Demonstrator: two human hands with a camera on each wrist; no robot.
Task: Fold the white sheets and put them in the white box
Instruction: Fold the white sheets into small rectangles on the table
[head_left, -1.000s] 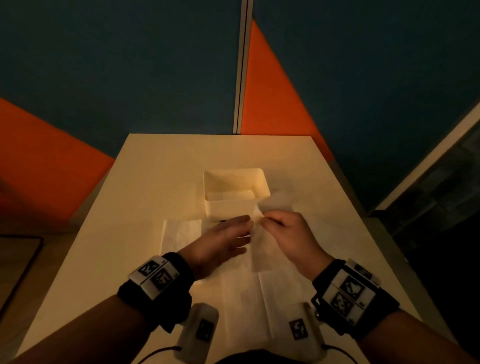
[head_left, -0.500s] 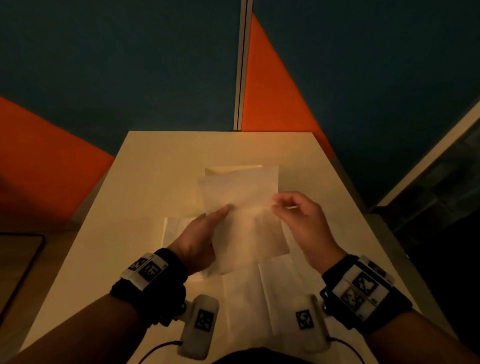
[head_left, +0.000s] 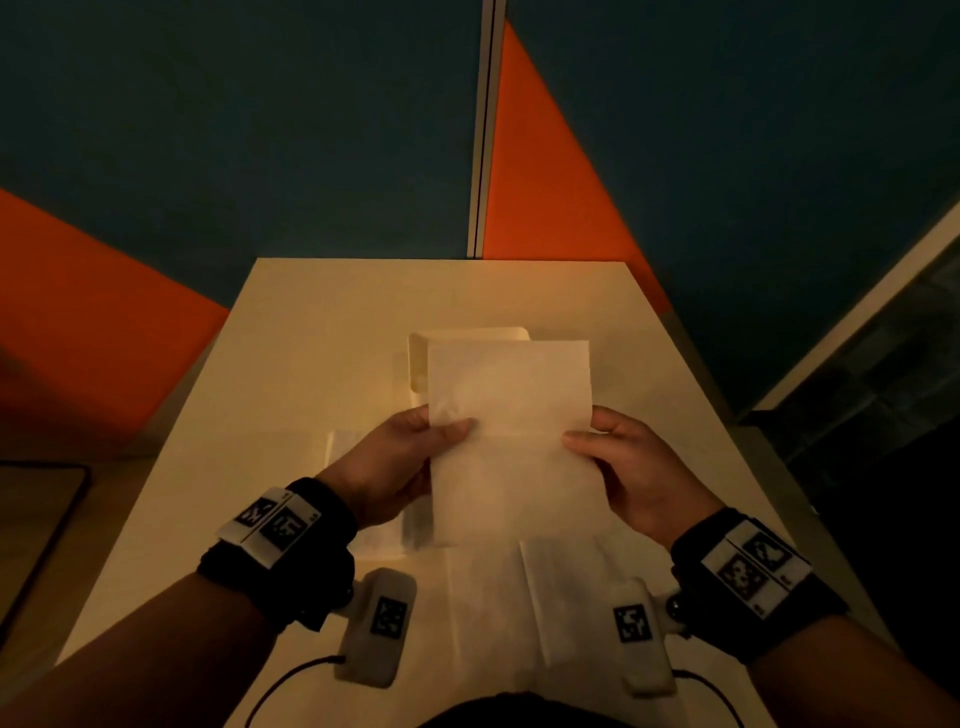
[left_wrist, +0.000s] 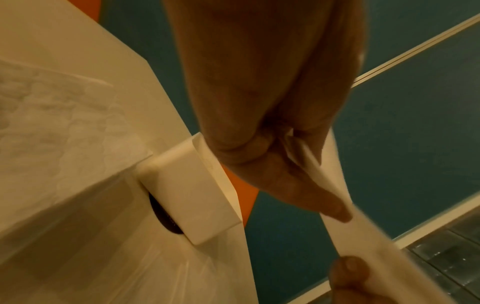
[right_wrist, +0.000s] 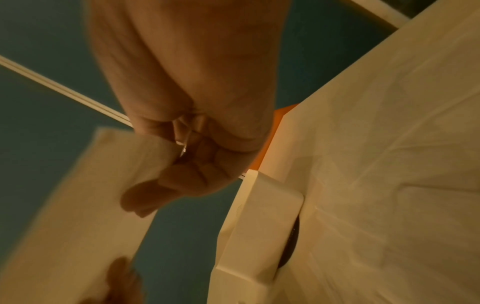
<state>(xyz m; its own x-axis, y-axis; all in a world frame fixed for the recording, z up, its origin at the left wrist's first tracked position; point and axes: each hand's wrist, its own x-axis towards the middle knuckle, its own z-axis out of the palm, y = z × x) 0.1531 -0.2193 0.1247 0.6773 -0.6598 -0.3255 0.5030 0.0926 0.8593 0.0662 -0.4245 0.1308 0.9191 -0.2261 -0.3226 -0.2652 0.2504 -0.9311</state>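
Observation:
I hold a white sheet (head_left: 511, 431) upright in the air above the table, between me and the white box (head_left: 418, 358). My left hand (head_left: 400, 457) pinches its left edge with the thumb on the near face. My right hand (head_left: 623, 462) pinches its right edge the same way. The box stands mid-table, mostly hidden behind the sheet. More white sheets (head_left: 498, 608) lie flat on the table below my hands. In the left wrist view the left hand (left_wrist: 298, 156) pinches the sheet (left_wrist: 369, 232). The right wrist view shows the right hand (right_wrist: 187, 156) pinching the sheet (right_wrist: 85, 205) beside the box (right_wrist: 259, 226).
The cream table (head_left: 322, 353) ends at a blue and orange wall (head_left: 260, 130) behind. A dark round thing (left_wrist: 163, 216) peeks from under the box's near side. Another sheet (head_left: 345, 441) lies left of my left hand. A dark floor drop lies to the right.
Both hands have lifted one sheet off the table and raised it upright in front of the box. They moved apart from its middle to its left and right edges.

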